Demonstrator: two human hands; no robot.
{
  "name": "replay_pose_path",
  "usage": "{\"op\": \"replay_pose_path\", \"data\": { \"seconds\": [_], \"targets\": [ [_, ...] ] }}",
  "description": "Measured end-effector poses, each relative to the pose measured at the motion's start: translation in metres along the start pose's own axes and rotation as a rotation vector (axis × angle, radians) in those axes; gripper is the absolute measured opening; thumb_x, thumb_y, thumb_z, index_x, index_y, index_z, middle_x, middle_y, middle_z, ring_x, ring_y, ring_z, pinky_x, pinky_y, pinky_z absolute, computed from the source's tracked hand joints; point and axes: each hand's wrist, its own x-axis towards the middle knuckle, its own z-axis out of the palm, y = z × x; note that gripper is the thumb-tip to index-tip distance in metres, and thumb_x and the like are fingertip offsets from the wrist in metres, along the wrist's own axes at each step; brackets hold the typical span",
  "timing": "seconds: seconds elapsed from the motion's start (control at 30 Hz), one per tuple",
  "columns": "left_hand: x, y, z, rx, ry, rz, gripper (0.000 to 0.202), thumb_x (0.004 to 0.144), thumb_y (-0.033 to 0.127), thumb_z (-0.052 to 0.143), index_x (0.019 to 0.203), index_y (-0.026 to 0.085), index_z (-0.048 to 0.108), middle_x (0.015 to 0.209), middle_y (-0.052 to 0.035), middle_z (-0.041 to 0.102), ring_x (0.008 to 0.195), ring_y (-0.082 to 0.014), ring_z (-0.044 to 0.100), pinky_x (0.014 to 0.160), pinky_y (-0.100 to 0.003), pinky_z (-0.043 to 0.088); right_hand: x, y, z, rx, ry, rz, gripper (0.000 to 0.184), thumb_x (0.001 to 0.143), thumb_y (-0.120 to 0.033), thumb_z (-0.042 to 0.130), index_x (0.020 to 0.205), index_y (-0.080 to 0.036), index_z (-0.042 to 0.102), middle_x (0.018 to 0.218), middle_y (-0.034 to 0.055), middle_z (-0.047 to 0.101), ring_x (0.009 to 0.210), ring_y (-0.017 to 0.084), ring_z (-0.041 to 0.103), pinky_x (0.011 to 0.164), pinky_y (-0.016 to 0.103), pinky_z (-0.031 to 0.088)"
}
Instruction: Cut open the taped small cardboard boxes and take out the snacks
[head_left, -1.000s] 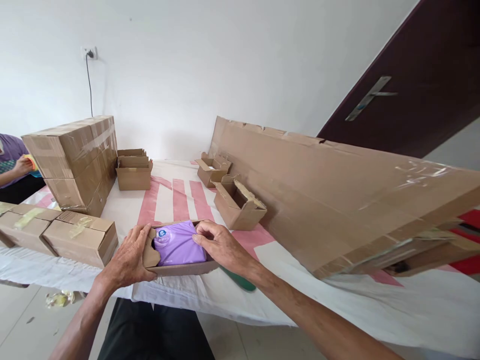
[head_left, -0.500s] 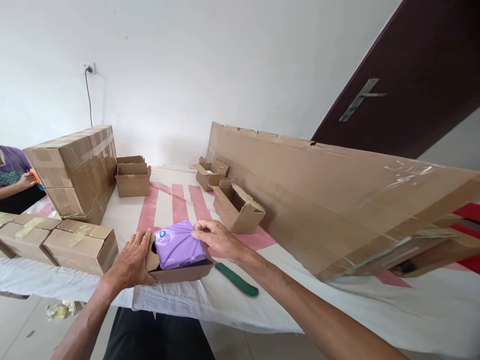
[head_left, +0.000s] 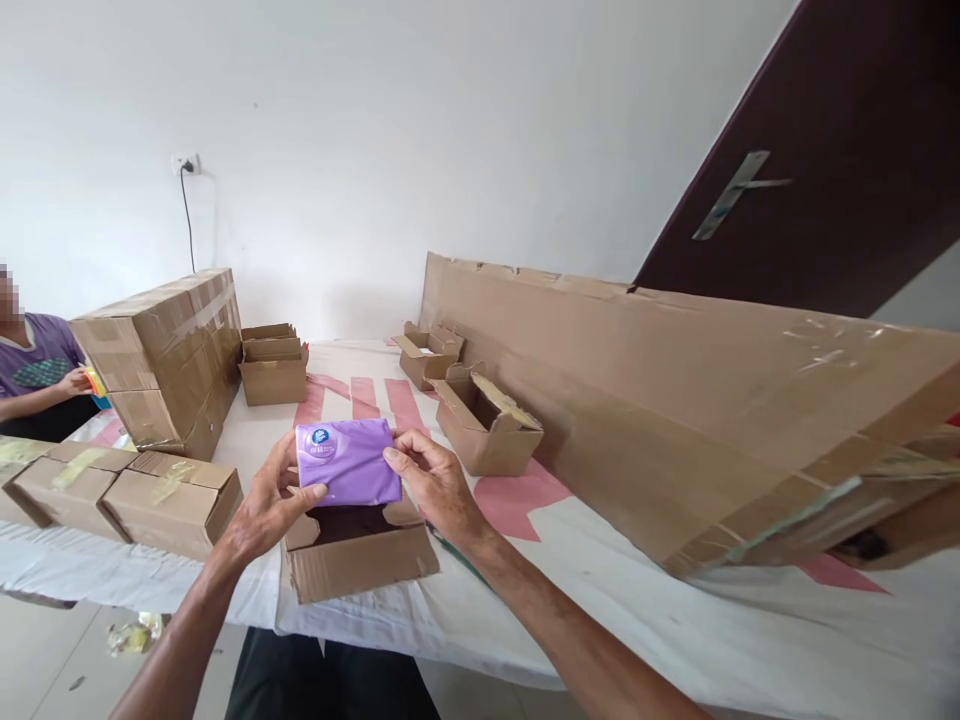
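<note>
Right over an open cardboard box (head_left: pixel 365 568) on the cloth-covered bench (head_left: pixel 637 600), there's a purple packet (head_left: pixel 349 478), left hand (head_left: pixel 268 507) pinching one end in its fingers, right hand (head_left: pixel 444 488) pinching the other. Box's inside is dark, can't tell what's in it. Farther back, an open carton (head_left: pixel 420 372) has something white inside; taped boxes (head_left: pixel 172 505) off left hide their contents.

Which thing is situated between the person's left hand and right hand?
In the head view, a purple packet, held by both the left hand and the right hand.
</note>
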Motion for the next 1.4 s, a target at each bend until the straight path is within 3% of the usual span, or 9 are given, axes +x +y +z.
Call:
{"op": "replay_pose_path", "data": {
  "seconds": [0.07, 0.13, 0.23, 0.43, 0.67, 1.07, 1.4],
  "targets": [
    [0.007, -0.001, 0.006, -0.087, 0.092, 0.008, 0.091, 0.083, 0.048, 0.084, 0.16, 0.028, 0.04, 0.139, -0.0147, 0.066, 0.122, -0.0353, 0.068, 0.096, -0.045, 0.058, 0.001, 0.003, 0.01, 0.122, 0.006, 0.024, 0.031, 0.089, -0.055, 0.064, 0.097, -0.026, 0.056, 0.104, 0.0051, 0.068, 0.091, 0.021, 0.064, 0.078, 0.032, 0.054],
    [0.013, -0.003, 0.007, -0.122, 0.155, 0.042, 0.092, 0.078, 0.045, 0.088, 0.156, 0.027, 0.042, 0.138, -0.0145, 0.066, 0.122, -0.0344, 0.067, 0.095, -0.044, 0.058, 0.003, 0.004, 0.016, 0.246, -0.036, 0.033, 0.047, 0.087, -0.057, 0.069, 0.12, -0.028, 0.055, 0.125, 0.0088, 0.067, 0.109, 0.025, 0.066, 0.091, 0.037, 0.056],
    [0.022, -0.002, 0.001, -0.114, 0.205, 0.128, 0.089, 0.076, 0.043, 0.091, 0.151, 0.027, 0.044, 0.134, -0.0129, 0.066, 0.118, -0.0313, 0.068, 0.094, -0.042, 0.059, 0.009, 0.003, 0.02, 0.321, -0.13, 0.019, 0.058, 0.089, -0.059, 0.067, 0.135, -0.028, 0.052, 0.133, 0.0103, 0.067, 0.123, 0.027, 0.063, 0.104, 0.042, 0.053],
    [0.054, 0.0, -0.023, -0.042, 0.213, 0.197, 0.074, 0.072, 0.043, 0.093, 0.132, 0.021, 0.056, 0.117, -0.0111, 0.073, 0.108, -0.0294, 0.071, 0.085, -0.038, 0.058, 0.045, 0.006, 0.028, 0.286, -0.155, -0.028, 0.052, 0.094, -0.057, 0.062, 0.134, -0.024, 0.059, 0.135, 0.0105, 0.068, 0.128, 0.029, 0.059, 0.109, 0.044, 0.05],
    [0.091, -0.027, -0.052, -0.068, 0.146, -0.014, 0.075, 0.068, 0.042, 0.094, 0.131, 0.018, 0.062, 0.111, -0.0115, 0.077, 0.1, -0.0283, 0.072, 0.091, -0.042, 0.053, 0.089, 0.038, 0.045, 0.301, -0.245, 0.158, 0.046, 0.089, -0.057, 0.067, 0.123, -0.025, 0.068, 0.126, 0.0106, 0.073, 0.122, 0.033, 0.064, 0.102, 0.049, 0.055],
    [0.102, -0.064, -0.063, -0.081, 0.148, -0.137, 0.086, 0.062, 0.042, 0.095, 0.135, 0.017, 0.058, 0.11, -0.0126, 0.078, 0.101, -0.0294, 0.073, 0.094, -0.045, 0.051, 0.109, 0.095, 0.068, 0.369, -0.327, 0.266, 0.051, 0.084, -0.062, 0.069, 0.117, -0.023, 0.067, 0.12, 0.0093, 0.076, 0.105, 0.027, 0.071, 0.082, 0.038, 0.061],
    [0.106, -0.078, -0.069, -0.093, 0.143, -0.168, 0.079, 0.064, 0.035, 0.093, 0.133, 0.018, 0.059, 0.102, -0.0083, 0.077, 0.096, -0.0255, 0.073, 0.093, -0.042, 0.05, 0.109, 0.105, 0.073, 0.363, -0.343, 0.284, 0.053, 0.085, -0.063, 0.069, 0.12, -0.023, 0.067, 0.121, 0.0111, 0.076, 0.111, 0.029, 0.071, 0.081, 0.038, 0.062]
  ]
}}
